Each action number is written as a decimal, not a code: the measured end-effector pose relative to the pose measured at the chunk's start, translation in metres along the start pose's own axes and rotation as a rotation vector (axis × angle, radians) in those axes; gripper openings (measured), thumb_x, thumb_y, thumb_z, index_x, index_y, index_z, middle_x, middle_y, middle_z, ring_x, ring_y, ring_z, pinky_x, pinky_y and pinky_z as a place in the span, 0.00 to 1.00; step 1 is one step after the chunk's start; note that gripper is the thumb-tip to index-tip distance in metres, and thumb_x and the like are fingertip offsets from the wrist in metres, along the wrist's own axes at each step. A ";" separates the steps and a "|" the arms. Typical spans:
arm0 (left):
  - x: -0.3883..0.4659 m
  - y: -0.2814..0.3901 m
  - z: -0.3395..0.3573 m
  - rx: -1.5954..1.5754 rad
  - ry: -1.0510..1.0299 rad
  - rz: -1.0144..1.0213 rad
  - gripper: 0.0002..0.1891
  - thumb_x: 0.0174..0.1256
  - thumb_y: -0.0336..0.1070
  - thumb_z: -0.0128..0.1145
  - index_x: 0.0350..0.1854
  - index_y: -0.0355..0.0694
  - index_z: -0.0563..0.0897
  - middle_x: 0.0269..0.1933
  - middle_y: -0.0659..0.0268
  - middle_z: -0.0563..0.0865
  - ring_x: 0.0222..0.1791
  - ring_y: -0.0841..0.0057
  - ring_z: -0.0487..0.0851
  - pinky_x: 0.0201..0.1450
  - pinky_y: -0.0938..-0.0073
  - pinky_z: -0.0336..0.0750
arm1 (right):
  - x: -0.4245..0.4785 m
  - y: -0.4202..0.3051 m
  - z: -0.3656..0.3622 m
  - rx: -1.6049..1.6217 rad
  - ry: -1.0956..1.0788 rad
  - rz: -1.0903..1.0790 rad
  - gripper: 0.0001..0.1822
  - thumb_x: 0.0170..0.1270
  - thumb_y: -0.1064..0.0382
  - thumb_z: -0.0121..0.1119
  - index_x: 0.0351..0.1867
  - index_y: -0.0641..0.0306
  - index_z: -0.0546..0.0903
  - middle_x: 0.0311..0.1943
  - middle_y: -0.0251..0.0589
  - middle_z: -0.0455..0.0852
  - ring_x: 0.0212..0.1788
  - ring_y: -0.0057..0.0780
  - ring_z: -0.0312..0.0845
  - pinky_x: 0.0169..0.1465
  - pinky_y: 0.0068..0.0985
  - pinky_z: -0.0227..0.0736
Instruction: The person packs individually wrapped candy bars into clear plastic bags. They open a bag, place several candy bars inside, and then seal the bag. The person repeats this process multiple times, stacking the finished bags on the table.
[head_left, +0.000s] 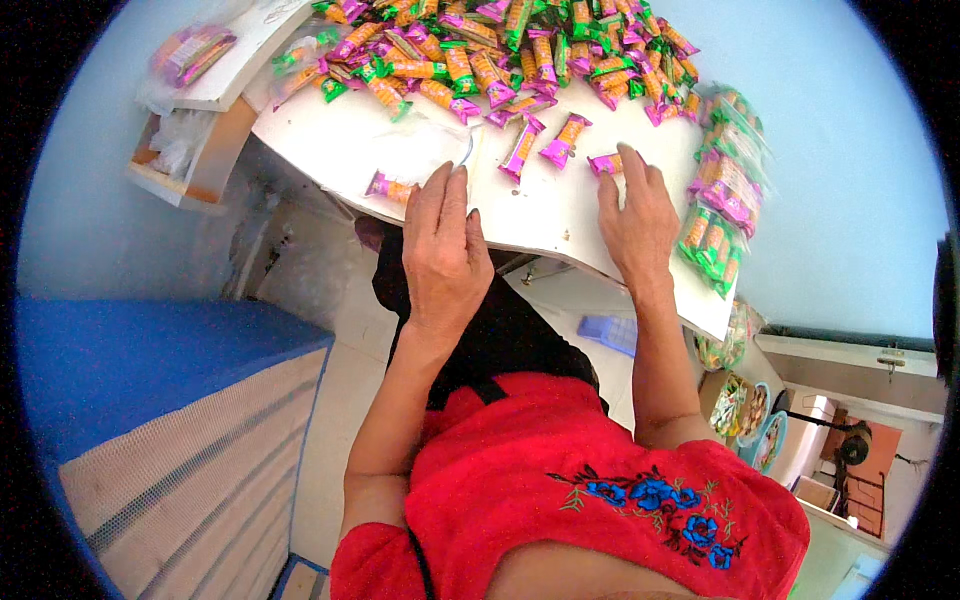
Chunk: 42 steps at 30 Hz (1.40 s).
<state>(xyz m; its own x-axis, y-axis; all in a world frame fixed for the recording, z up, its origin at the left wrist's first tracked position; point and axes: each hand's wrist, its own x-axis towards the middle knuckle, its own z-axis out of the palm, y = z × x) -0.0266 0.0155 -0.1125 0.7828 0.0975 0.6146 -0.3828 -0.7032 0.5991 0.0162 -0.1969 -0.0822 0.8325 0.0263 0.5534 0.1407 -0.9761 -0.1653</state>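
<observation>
My left hand (447, 240) is palm down at the front edge of the white tabletop (540, 214). Its fingers cover one end of a purple-and-orange wrapped snack bar (387, 187), and whether they grip it is hidden. A clear plastic bag (431, 142) lies just beyond those fingertips. Over to the right, my right hand (637, 214) has its fingertips over another purple-wrapped bar (604, 163); its grip is hidden too. Between the hands lie two loose bars, one purple-ended bar (520, 150) and a second bar (566, 141).
A large heap of purple and green wrapped bars (480, 60) covers the far side. Filled clear packs (724, 184) line the right edge. At left are a small white surface with a pack (196, 56) and an open drawer (180, 150) of plastic bags. A blue-topped mesh-sided unit (165, 367) stands nearby.
</observation>
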 end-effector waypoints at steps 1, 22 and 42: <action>0.000 0.000 0.000 0.005 0.000 0.001 0.26 0.61 0.23 0.57 0.64 0.29 0.74 0.62 0.43 0.78 0.62 0.46 0.76 0.67 0.54 0.68 | 0.001 0.000 -0.001 -0.033 -0.058 0.015 0.17 0.65 0.56 0.61 0.53 0.59 0.79 0.42 0.53 0.83 0.43 0.50 0.83 0.42 0.43 0.80; 0.004 0.004 -0.002 0.015 0.026 0.022 0.25 0.60 0.21 0.56 0.63 0.30 0.75 0.62 0.43 0.78 0.63 0.46 0.76 0.70 0.51 0.66 | -0.006 -0.041 -0.035 1.256 -0.539 0.406 0.16 0.68 0.65 0.63 0.54 0.70 0.82 0.28 0.33 0.84 0.24 0.14 0.75 0.26 0.18 0.71; 0.005 0.002 -0.006 0.014 0.024 0.145 0.21 0.58 0.19 0.54 0.56 0.30 0.80 0.59 0.50 0.81 0.64 0.52 0.77 0.69 0.45 0.65 | 0.011 -0.086 0.044 1.122 -0.483 0.064 0.09 0.62 0.68 0.58 0.39 0.73 0.82 0.28 0.55 0.85 0.28 0.38 0.81 0.33 0.34 0.73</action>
<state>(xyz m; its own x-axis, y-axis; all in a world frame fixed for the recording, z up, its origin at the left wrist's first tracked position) -0.0265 0.0185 -0.1055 0.7080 0.0106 0.7062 -0.4838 -0.7212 0.4959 0.0370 -0.1029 -0.0977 0.9347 0.2952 0.1978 0.2771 -0.2572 -0.9258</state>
